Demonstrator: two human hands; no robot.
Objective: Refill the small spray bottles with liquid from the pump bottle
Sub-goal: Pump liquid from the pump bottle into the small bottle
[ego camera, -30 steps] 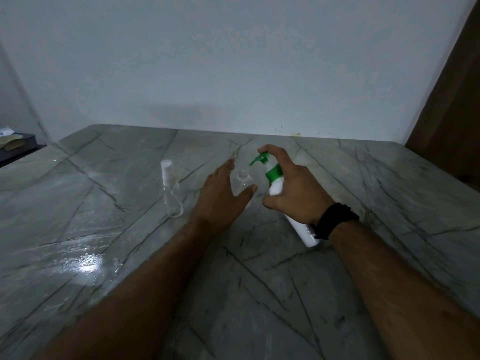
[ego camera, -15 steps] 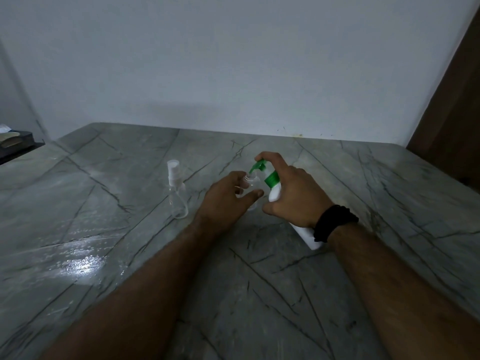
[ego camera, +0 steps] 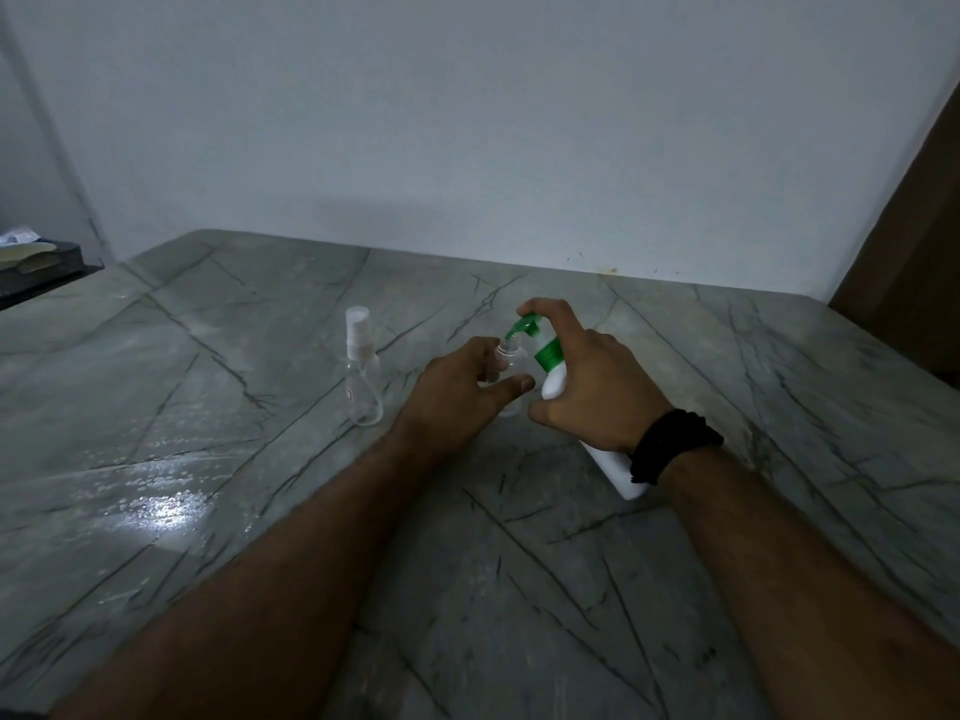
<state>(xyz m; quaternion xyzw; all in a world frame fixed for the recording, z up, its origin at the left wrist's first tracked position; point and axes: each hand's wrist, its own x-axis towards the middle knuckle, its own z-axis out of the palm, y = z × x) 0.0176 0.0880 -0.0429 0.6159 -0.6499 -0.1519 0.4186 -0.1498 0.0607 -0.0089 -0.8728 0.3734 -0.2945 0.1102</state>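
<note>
A person's right hand (ego camera: 597, 387) is gripping a white pump bottle (ego camera: 553, 379) with a green collar, fingers curled round its body and the index finger resting on the green pump head (ego camera: 525, 327). The bottle is tilting up and to the left, its base (ego camera: 626, 483) showing below a black wristband (ego camera: 675, 444). The left hand (ego camera: 462, 400) is pinching a small clear open bottle (ego camera: 508, 358) between thumb and fingers, holding it upright just under the green nozzle. Compared with a second ago, the nozzle is now sitting right at the small bottle's open neck rather than standing apart from it, and the two hands are closer together; the left thumb is nearly meeting the right thumb. Whether any liquid is lying in the small bottle cannot be told in the dim light. To the left, a second small spray bottle (ego camera: 362, 366), clear with a white spray cap, is standing upright and alone on the grey veined tabletop (ego camera: 545, 589), near the left hand but apart from it; it looks empty, though that is uncertain. A bright glare patch (ego camera: 161, 509) is lying on the tabletop at left. A pale wall (ego camera: 467, 122) is rising behind, with a brown panel (ego camera: 919, 241) at right and a dark object (ego camera: 36, 265) at far left.
</note>
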